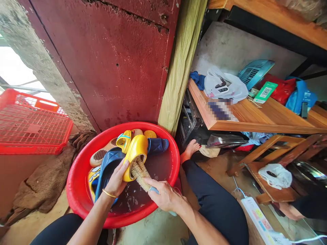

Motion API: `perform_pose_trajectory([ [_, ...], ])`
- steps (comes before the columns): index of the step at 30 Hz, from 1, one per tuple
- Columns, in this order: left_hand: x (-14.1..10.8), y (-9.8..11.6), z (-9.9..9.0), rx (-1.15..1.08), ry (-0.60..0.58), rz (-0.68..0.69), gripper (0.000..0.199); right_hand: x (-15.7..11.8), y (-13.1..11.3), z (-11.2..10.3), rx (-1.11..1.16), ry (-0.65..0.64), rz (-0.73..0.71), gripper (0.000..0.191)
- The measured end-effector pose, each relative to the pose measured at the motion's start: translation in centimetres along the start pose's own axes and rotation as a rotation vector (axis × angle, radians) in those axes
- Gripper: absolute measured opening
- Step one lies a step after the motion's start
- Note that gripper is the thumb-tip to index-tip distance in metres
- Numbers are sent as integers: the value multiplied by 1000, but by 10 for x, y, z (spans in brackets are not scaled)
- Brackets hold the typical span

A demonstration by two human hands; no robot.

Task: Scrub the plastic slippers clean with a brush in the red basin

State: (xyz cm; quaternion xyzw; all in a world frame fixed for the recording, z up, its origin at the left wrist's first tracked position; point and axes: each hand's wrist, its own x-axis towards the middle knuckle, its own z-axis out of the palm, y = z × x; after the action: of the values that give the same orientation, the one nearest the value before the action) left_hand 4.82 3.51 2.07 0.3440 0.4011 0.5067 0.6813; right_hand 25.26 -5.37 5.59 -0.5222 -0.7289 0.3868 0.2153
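Note:
A red plastic basin (79,177) sits on the floor, holding dark water and several slippers. My left hand (116,180) grips a yellow slipper (135,149) by its heel end, held above the water. My right hand (166,195) holds a scrubbing brush (140,173) whose bristles press into the slipper's opening. A blue slipper (109,166) lies under my left hand. A smaller yellow slipper (124,140) and another blue slipper (157,145) rest at the basin's far side.
A dark red metal door (107,61) stands behind the basin. A red plastic crate (30,126) is at left, brown cloth (48,180) beside it. A wooden shelf (255,117) with bags is right. A power strip (258,217) lies on the floor.

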Motion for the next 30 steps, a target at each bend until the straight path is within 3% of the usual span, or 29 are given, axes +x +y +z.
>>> perform_pose_trajectory([
  [5,-6,-5,5,-86,25,-95,75,-1,4,0,-36,-83,-23,59],
  [9,-6,1,6,40,66,34,83,-12,-3,-16,-419,-187,30,59],
  [14,-3,1,8,204,101,129,90,-17,-7,-21,-768,-8,123,59],
  [19,-4,-6,10,241,84,106,90,-11,-8,-13,-721,10,163,60],
  [23,-5,-11,8,375,108,176,85,-14,-4,-11,-597,-126,104,58],
  [26,-4,-14,6,510,77,325,69,-20,0,-12,-544,-211,42,57],
  [30,-5,-15,7,709,36,522,53,-32,5,-15,-569,-206,61,49],
])
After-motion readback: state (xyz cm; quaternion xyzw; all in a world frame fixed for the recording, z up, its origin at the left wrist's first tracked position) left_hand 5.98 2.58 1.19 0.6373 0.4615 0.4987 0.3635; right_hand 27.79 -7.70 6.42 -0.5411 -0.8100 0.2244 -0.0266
